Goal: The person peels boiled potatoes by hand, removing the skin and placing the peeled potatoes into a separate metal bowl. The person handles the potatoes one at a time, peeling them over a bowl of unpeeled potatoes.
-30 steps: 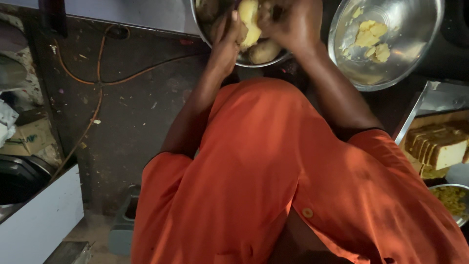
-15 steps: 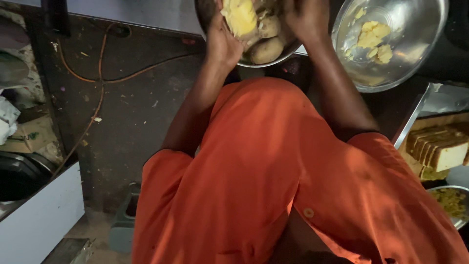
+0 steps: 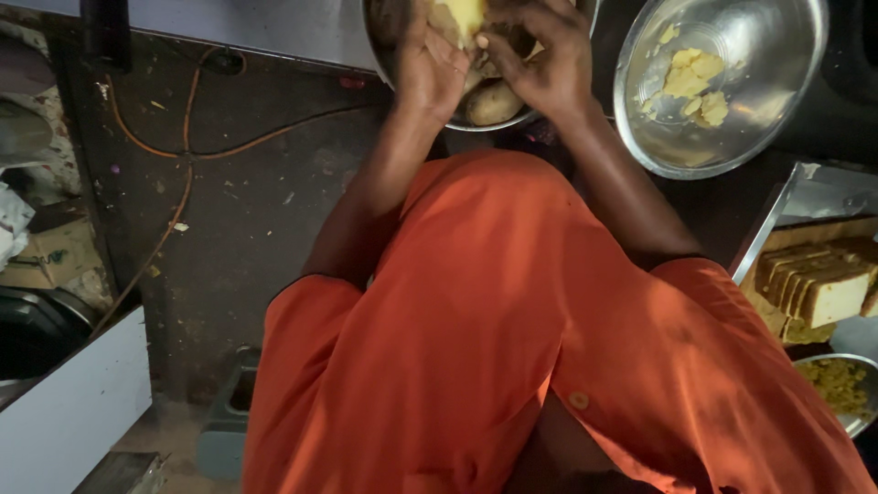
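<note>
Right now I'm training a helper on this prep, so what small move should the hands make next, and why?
Probably keep stripping skin: both the left hand and right hand pinch a partly peeled boiled potato over the steel bowl of unpeeled potatoes. Peeled yellow pieces lie in the second bowl.

A second steel bowl (image 3: 722, 82) holding yellow pieces is seen at upper right; sliced bread (image 3: 819, 288) is stacked at right; an orange cable (image 3: 174, 155) is strung across the dark wall.
</note>
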